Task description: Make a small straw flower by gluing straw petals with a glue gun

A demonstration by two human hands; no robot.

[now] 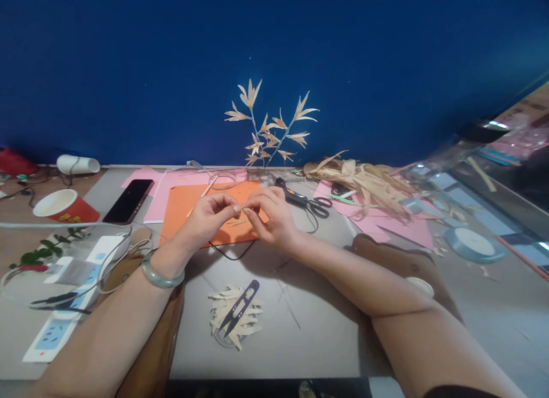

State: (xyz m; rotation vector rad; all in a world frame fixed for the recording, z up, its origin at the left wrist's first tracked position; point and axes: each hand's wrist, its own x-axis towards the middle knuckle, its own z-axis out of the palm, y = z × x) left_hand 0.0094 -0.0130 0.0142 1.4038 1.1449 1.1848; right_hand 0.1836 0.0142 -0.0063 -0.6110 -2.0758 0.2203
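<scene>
Over an orange sheet point(175, 209), my left hand point(210, 216) and my right hand point(274, 218) are close together with fingers pinched. Something tiny shows at the left fingertips, too small to name; what the right fingers hold is hidden. Nearer to me, purple thread snips point(240, 309) lie on a pile of pale cut husk strips point(218, 312). A branch with pale dried-husk flowers point(278, 123) stands behind my hands against the blue wall. Just right of my right hand are a black-and-orange tool point(289, 193) and black-handled scissors point(321, 207).
Dried corn husks point(364, 180) lie on pink paper point(412, 229) at the right, near a ribbon roll point(474, 243). To the left are a phone point(129, 201), a red paper cup point(66, 207), a white cup point(78, 164) and a power strip point(54, 335) with cables.
</scene>
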